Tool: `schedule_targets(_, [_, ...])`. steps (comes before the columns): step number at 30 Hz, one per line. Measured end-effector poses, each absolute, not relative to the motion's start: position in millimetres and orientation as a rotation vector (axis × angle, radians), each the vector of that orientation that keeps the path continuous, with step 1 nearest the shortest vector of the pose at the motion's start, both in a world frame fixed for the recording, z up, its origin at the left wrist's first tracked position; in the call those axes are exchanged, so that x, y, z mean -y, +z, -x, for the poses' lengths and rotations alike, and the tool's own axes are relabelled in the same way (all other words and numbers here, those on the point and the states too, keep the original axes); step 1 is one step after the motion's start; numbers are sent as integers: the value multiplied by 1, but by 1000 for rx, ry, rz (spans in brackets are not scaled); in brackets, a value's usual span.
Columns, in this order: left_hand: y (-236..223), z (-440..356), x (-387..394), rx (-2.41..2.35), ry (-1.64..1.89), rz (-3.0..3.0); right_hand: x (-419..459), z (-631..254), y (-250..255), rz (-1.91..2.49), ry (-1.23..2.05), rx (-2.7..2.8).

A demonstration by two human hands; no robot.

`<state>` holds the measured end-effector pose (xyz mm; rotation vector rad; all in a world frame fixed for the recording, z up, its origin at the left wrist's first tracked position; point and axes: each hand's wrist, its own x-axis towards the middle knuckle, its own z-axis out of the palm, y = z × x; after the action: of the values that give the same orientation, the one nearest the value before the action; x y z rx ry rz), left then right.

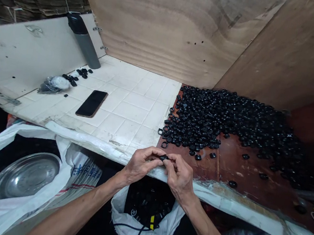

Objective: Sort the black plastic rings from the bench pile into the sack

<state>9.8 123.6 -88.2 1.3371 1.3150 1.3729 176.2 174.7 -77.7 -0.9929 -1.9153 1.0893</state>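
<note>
Black and glossy, a small part (164,157) sits between the fingertips of both hands, just above the front edge of the worktop. The step in hand appears to be close, two-handed work on this single part; exactly what the fingertips do to it is too small to tell. In my judgement, the next move calls for a light, steady pinch from both sides, with little wrist travel, since so small a part could slip and drop.

The left hand (141,164) grips the part from its left, thumb and forefinger pinched together, the other fingers curled behind. The right hand (179,173) meets it from the opposite side in a similar pinch, knuckles bent. Both forearms reach forward and slant inward, so the hands almost touch.

Directly below the hands a white sack (117,212) gapes, with dark items inside and a yellow piece (152,222) near its rim. Beyond and to the right, a large heap of black parts (232,116) spreads over a reddish-brown board (230,162). To the left, a phone (91,104) lies flat on white tiles (134,110), and farther back a grey bottle (87,44) stands near the corner.
</note>
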Motion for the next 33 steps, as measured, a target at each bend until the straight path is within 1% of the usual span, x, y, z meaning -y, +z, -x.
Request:
schedule_targets(2, [-90, -9, -122, -1356, 1370, -1414, -172, -175, -79, 1070, 1206, 1874])
schedule_targets(3, [-90, -9, -121, -1350, 1362, -1385, -172, -175, -79, 1050, 1199, 1887])
schedule_targets(6, [-90, -8, -118, -1265, 1350, -1198, -170, -175, -76, 894, 1041, 1950])
schedule_targets(7, [-90, -8, -118, -1259, 1351, -1187, -170, -175, -75, 876, 1053, 1932])
schedule_targets(8, [-89, -8, -118, -1276, 1359, -1228, -169, -174, -73, 892, 1124, 1889])
schedule_targets(11, [-89, -7, -117, -1353, 1393, -1509, -167, -171, -72, 1044, 1490, 1678])
schedule_targets(12, [-89, -7, -117, -1358, 1394, -1560, -167, -172, -73, 1069, 1545, 1651])
schedule_targets(13, [-89, -7, -117, -1348, 1385, -1550, -167, -172, -74, 1069, 1520, 1669])
schedule_targets(14, [-89, -7, -116, -1323, 1366, -1479, -167, -174, -74, 1037, 1428, 1726])
schedule_targets(17, [-86, -10, -117, -1208, 1324, -1175, -166, -179, -73, 847, 1056, 1893])
schedule_targets(18, [-85, -11, -117, -1193, 1329, -1137, -165, -179, -72, 821, 1013, 1894])
schedule_targets(19, [-85, -11, -117, -1211, 1342, -1159, -164, -178, -71, 837, 1045, 1863])
schedule_targets(21, [-87, -11, -117, -1320, 1379, -1372, -162, -173, -70, 963, 1289, 1696])
schedule_targets(23, [-91, -8, -117, -1391, 1399, -1734, -161, -168, -71, 1073, 1663, 1416])
schedule_targets(25, [-96, -2, -116, -1320, 1394, -2103, -162, -165, -74, 1112, 1993, 1114])
schedule_targets(28, [-96, 7, -115, -1107, 1291, -2443, -168, -171, -76, 1199, 2331, 759])
schedule_targets(30, [-91, 10, -113, -974, 1200, -2510, -170, -178, -74, 1258, 2494, 645])
schedule_targets(31, [-88, 11, -112, -946, 1182, -2471, -169, -181, -72, 1269, 2525, 669])
schedule_targets(32, [-85, 11, -111, -961, 1176, -2382, -168, -183, -70, 1268, 2493, 762])
schedule_targets(33, [-82, 10, -110, -1017, 1185, -2244, -166, -185, -67, 1254, 2388, 916])
